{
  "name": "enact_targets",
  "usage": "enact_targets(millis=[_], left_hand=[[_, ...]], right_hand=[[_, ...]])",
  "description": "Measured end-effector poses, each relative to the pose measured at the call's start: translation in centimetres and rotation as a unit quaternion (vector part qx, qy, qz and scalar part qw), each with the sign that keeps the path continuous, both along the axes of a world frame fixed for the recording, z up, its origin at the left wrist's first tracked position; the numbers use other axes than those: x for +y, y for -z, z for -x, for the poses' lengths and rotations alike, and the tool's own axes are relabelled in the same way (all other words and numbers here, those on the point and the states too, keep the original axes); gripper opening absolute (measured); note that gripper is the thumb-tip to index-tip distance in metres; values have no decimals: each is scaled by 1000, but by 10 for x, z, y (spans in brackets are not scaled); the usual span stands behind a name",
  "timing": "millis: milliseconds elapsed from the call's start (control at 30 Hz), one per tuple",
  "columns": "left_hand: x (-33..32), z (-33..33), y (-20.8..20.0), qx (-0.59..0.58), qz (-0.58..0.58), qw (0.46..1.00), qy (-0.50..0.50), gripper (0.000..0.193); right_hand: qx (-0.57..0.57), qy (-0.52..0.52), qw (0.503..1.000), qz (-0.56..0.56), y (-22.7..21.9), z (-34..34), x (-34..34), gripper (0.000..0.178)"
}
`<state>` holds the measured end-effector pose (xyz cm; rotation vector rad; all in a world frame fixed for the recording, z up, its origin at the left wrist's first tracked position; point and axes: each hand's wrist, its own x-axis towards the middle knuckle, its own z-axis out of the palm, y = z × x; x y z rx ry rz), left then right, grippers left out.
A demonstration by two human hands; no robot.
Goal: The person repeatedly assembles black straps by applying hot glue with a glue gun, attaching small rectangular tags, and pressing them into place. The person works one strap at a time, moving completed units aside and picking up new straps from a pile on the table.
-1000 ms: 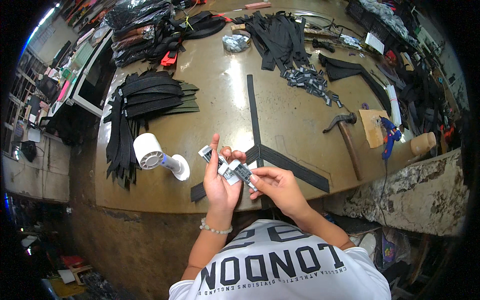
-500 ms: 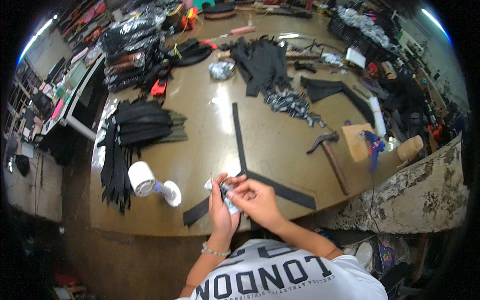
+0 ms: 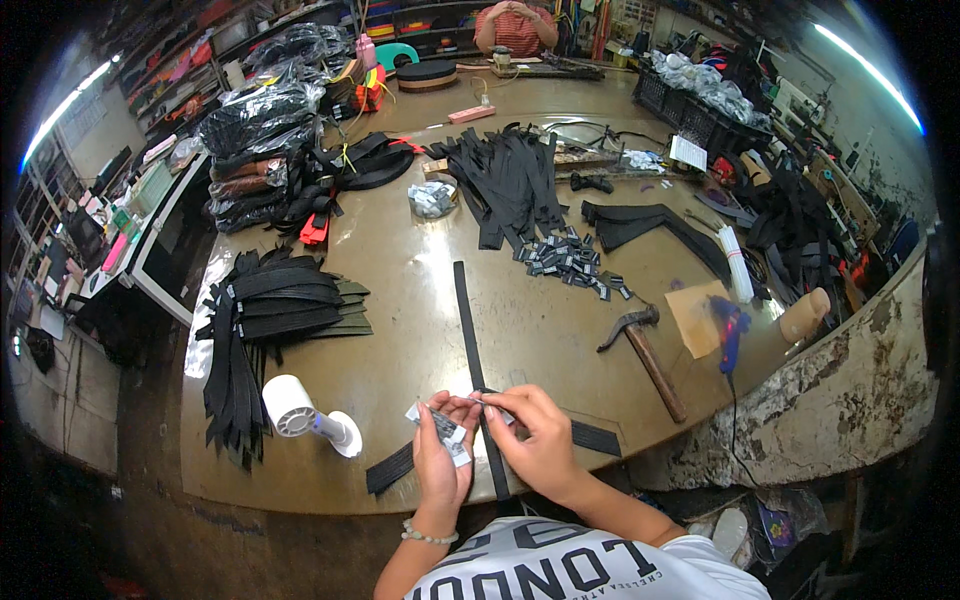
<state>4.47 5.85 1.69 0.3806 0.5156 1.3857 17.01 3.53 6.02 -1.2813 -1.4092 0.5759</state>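
Observation:
My left hand (image 3: 440,455), palm up, is curled around several small grey-and-white labels (image 3: 458,452) near the table's front edge. Beside it, the fingers of my right hand (image 3: 538,440) are pinched on one such label (image 3: 503,413), partly hidden by them. A narrow black webbing strap (image 3: 466,320) runs from mid-table toward me and passes beneath my hands. Wider black straps lie crosswise under it, one end to the left (image 3: 392,470) and one to the right (image 3: 595,437). The crossing itself is mostly covered by my hands.
A hammer (image 3: 652,370) and a blue glue gun (image 3: 731,330) with a cord lie to the right. At left stand a white handheld fan (image 3: 310,415) and stacked black straps (image 3: 285,300). Farther back are a label pile (image 3: 570,262) and more straps (image 3: 500,185). A person (image 3: 515,30) sits at the far end.
My hands have drawn apart; the right has moved rightward, pinching a label over the strap. The left keeps its labels. The view has tilted up, bringing the far person into sight.

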Motion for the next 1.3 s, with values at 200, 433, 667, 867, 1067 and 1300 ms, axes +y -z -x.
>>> enact_targets(millis=[200,433,667,867,1067,1300], left_hand=[[-11,-9,4,12,20,999,32,43],[3,5,-8,-21,-14,999,-23,38],[20,-1,-19,44,-21,999,-19,30],[25,-4,-23,-95,-31,994,39,27],[23,-4,-30,-25,-42,997,58,42],[10,-9,-17,-115,-28,985,125,63]], right_hand=[[-239,-69,967,-49,2,19,-4,30],[11,-108,993,36,10,11,-14,39],[219,-158,945,184,34,23,-7,27],[356,-170,888,235,24,8,-2,18],[378,-139,890,215,-12,-10,-7,21],[341,-149,902,220,-11,-7,0,22]])
